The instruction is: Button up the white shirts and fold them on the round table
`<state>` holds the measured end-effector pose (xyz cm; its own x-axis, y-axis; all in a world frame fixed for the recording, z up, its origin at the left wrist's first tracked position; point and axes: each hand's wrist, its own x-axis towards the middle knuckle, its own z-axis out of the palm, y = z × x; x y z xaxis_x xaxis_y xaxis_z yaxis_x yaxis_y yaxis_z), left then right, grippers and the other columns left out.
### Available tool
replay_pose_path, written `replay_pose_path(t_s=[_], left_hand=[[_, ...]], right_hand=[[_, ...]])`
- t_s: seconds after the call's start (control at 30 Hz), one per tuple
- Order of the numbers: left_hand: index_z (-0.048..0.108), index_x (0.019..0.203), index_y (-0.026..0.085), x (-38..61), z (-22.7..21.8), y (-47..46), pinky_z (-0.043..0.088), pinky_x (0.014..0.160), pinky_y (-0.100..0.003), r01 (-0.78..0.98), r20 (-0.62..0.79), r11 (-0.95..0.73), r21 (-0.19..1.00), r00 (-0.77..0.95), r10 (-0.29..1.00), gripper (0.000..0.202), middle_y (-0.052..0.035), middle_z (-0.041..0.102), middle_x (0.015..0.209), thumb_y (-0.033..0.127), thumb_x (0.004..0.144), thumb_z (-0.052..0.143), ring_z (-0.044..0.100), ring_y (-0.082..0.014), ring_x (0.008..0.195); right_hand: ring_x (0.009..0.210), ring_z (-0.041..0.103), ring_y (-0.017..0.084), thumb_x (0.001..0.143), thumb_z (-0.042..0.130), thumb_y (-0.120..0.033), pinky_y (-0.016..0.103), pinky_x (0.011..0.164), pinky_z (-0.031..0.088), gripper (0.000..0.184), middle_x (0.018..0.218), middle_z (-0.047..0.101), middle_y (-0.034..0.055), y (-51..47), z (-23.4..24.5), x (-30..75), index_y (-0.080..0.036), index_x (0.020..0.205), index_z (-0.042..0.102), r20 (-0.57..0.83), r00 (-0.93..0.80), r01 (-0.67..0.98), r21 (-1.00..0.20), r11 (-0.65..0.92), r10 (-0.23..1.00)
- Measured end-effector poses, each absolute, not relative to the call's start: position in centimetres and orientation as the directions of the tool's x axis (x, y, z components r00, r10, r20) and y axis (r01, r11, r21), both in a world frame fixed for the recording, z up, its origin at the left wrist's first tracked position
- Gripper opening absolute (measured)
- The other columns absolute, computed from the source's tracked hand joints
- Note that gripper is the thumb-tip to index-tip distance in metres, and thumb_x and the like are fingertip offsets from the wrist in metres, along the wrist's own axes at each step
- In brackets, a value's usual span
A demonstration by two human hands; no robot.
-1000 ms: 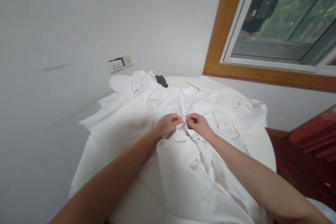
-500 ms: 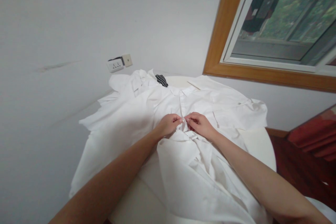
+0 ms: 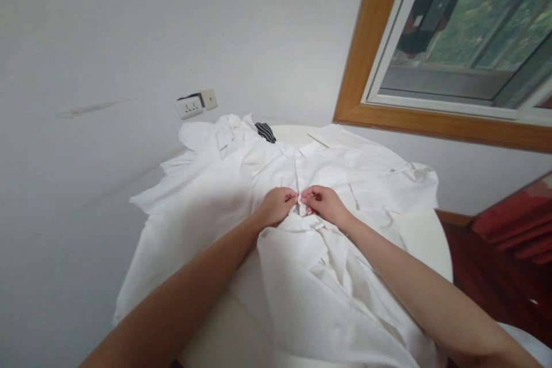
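Note:
A white shirt [image 3: 328, 169] lies spread out with its collar toward the wall and its lower part bunched up nearer to me. Along its front placket, my left hand [image 3: 278, 205] pinches the fabric edge from the left. My right hand [image 3: 322, 202] grips the placket from the right, its fingertips almost touching those of the left. Any button between the fingers is too small to make out. More white cloth [image 3: 202, 201] lies in folds to the left, reaching over the table's edge.
Beneath the clothes is a round cream table [image 3: 425, 241] against the wall. A black striped cloth [image 3: 265, 132] lies by its far edge. A wall socket [image 3: 190, 107] sits at the back left, a wood-framed window [image 3: 351, 109] at the right. Red fabric [image 3: 521, 224] hangs at far right.
My right hand's fingers have shifted slightly on the placket, and a bit more of its white edge shows between my hands. My left hand stays nearly in place.

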<state>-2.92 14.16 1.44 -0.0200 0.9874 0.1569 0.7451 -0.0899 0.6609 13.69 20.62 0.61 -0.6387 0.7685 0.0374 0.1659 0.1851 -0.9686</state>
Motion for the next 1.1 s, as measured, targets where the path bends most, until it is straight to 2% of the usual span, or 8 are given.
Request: replay_pose_path(t_s=[0.17, 0.27, 0.5, 0.63, 0.77, 0.9, 1.1], left_hand=[[0.063, 0.066, 0.016, -2.7, 1.8, 14.2, 0.035, 0.058, -0.024, 0.771, 0.146, -0.065, 0.634, -0.037, 0.989, 0.032, -0.0009, 0.06, 0.061, 0.029, 0.086, 0.04, 0.051, -0.0134, 0.062], [0.058, 0.059, 0.017, -2.4, 2.0, 14.3, 0.032, 0.057, -0.025, 0.787, 0.157, -0.052, 0.614, -0.057, 0.986, 0.04, -0.0006, 0.056, 0.057, 0.033, 0.089, 0.037, 0.049, -0.0136, 0.06], [0.062, 0.061, 0.018, -1.7, 1.8, 14.4, 0.032, 0.059, -0.027, 0.822, 0.189, 0.042, 0.568, -0.179, 0.966, 0.047, -0.0035, 0.061, 0.061, 0.045, 0.091, 0.036, 0.053, -0.0159, 0.063], [0.066, 0.069, 0.018, -1.6, 1.7, 14.5, 0.034, 0.061, -0.026, 0.823, 0.176, 0.065, 0.564, -0.197, 0.965, 0.044, -0.005, 0.067, 0.069, 0.043, 0.091, 0.037, 0.057, -0.0162, 0.067], [0.069, 0.075, 0.018, -1.6, 1.7, 14.6, 0.036, 0.064, -0.024, 0.831, 0.142, 0.092, 0.549, -0.201, 0.969, 0.035, -0.0043, 0.069, 0.074, 0.031, 0.09, 0.04, 0.059, -0.0149, 0.072], [0.069, 0.08, 0.017, -1.7, 1.7, 14.6, 0.038, 0.066, -0.025, 0.842, 0.146, 0.098, 0.53, -0.205, 0.968, 0.032, -0.0051, 0.069, 0.079, 0.028, 0.09, 0.041, 0.06, -0.0153, 0.076], [0.068, 0.083, 0.017, -1.6, 1.9, 14.4, 0.041, 0.071, -0.025, 0.849, 0.14, 0.11, 0.517, -0.211, 0.967, 0.03, -0.0055, 0.07, 0.084, 0.024, 0.09, 0.04, 0.061, -0.0159, 0.081]], right_hand=[[0.057, 0.06, 0.012, 0.078, 0.056, -0.025, 0.022, 0.054, 0.047, 0.016, 0.065, 0.063, -0.0004, 20.3, 0.3, 13.5, -0.017, 0.088, 0.065, 0.195, -0.599, 0.288, -0.852, 0.436, 0.777], [0.061, 0.059, 0.013, 0.078, 0.055, -0.023, 0.023, 0.059, 0.046, 0.017, 0.068, 0.064, 0.0006, 19.9, 0.6, 13.4, -0.016, 0.088, 0.066, 0.26, -0.577, 0.326, -0.796, 0.51, 0.774], [0.066, 0.056, 0.013, 0.077, 0.052, -0.018, 0.023, 0.064, 0.042, 0.014, 0.07, 0.063, 0.0014, 19.2, 1.0, 13.0, -0.017, 0.079, 0.066, 0.374, -0.547, 0.374, -0.692, 0.618, 0.749], [0.066, 0.053, 0.013, 0.077, 0.051, -0.014, 0.023, 0.064, 0.04, 0.014, 0.071, 0.061, 0.0014, 18.8, 1.0, 12.8, -0.017, 0.077, 0.065, 0.414, -0.524, 0.406, -0.647, 0.645, 0.744], [0.066, 0.053, 0.013, 0.076, 0.052, -0.013, 0.023, 0.064, 0.04, 0.013, 0.073, 0.061, 0.0014, 18.7, 0.9, 12.7, -0.018, 0.076, 0.064, 0.428, -0.521, 0.398, -0.643, 0.654, 0.738], [0.065, 0.052, 0.012, 0.076, 0.052, -0.015, 0.023, 0.063, 0.04, 0.013, 0.073, 0.061, 0.0009, 18.9, 0.7, 12.8, -0.018, 0.079, 0.064, 0.425, -0.526, 0.376, -0.661, 0.65, 0.736], [0.061, 0.052, 0.011, 0.083, 0.05, -0.026, 0.021, 0.059, 0.039, 0.015, 0.07, 0.06, -0.0018, 19.4, 0.5, 13.0, -0.019, 0.09, 0.061, 0.344, -0.581, 0.309, -0.745, 0.592, 0.737]])
